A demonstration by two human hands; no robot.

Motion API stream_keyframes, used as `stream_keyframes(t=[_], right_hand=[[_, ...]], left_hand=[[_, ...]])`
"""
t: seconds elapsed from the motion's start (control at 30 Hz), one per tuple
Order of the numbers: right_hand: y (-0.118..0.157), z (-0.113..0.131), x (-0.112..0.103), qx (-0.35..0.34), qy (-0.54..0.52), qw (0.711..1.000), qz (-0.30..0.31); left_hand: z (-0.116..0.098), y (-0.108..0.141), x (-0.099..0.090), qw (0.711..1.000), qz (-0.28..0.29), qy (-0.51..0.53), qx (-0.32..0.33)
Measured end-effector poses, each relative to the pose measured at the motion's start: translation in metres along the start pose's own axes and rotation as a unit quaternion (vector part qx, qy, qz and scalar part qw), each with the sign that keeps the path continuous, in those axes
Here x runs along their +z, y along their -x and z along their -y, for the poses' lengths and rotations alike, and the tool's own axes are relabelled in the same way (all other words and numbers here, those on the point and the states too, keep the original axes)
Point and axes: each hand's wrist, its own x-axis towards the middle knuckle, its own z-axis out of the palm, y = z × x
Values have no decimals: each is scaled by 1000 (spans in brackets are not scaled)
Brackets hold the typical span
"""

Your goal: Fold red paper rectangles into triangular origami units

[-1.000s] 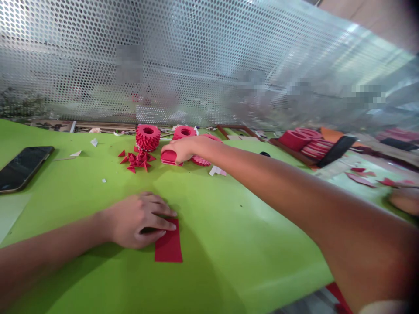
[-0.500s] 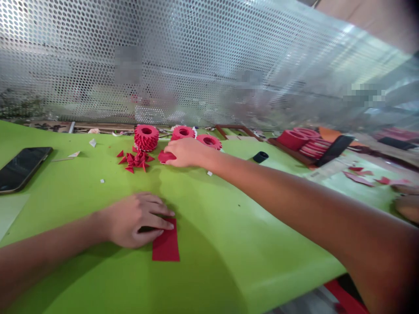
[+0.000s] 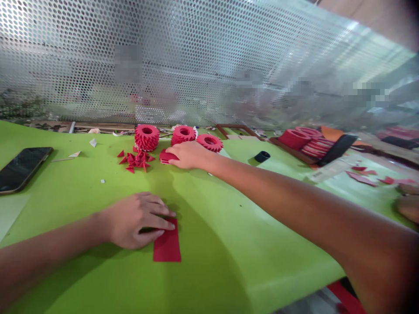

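Our left hand (image 3: pixel 135 220) sits at seven o'clock on the table, fingers together and pressed down on one red paper strip (image 3: pixel 166 240), whose lower end shows past the fingertips. Our right hand (image 3: pixel 190 155) is at twelve o'clock, fingers together and closed over one folded red paper (image 3: pixel 168 157), which sticks out just past the fingertips.

Three red paper rings stand in a row just behind that hand: the first ring (image 3: pixel 147 137), the second ring (image 3: pixel 183 134) and the third ring (image 3: pixel 210 142). A loose heap of small red folded triangles (image 3: pixel 136 160) lies just in front of the first ring; we cannot count them all. At nine o'clock lies one black smartphone (image 3: pixel 22 169), and a few white paper scraps (image 3: pixel 93 142) are scattered near it. One black cylinder (image 3: pixel 262 156) stands upright at one o'clock.

The surface is a glossy lime-green table (image 3: pixel 229 244). At two o'clock, a wooden tray (image 3: pixel 291 150) holds more red rings, and red paper pieces (image 3: pixel 360 176) lie beyond it. At three o'clock, a co-worker's hand (image 3: pixel 407 208) enters the view. A perforated metal sheet (image 3: pixel 196 65) runs along the far edge, and a plain wall (image 3: pixel 366 22) shows above it at the top right.
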Motion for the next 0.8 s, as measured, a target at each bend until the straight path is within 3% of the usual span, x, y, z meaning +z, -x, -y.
stream_keyframes(t=[0.2,0.4,0.8], right_hand=[[7,6,9,-17,27,997,-65],[10,10,14,-10,55,998,-21],[-4,7,10,-2,75,997,5]], left_hand=[[0,0,0,1000,1,-5,2],[0,-1,0,1000,-1,-5,5],[-1,-1,0,1000,-10,-1,6]])
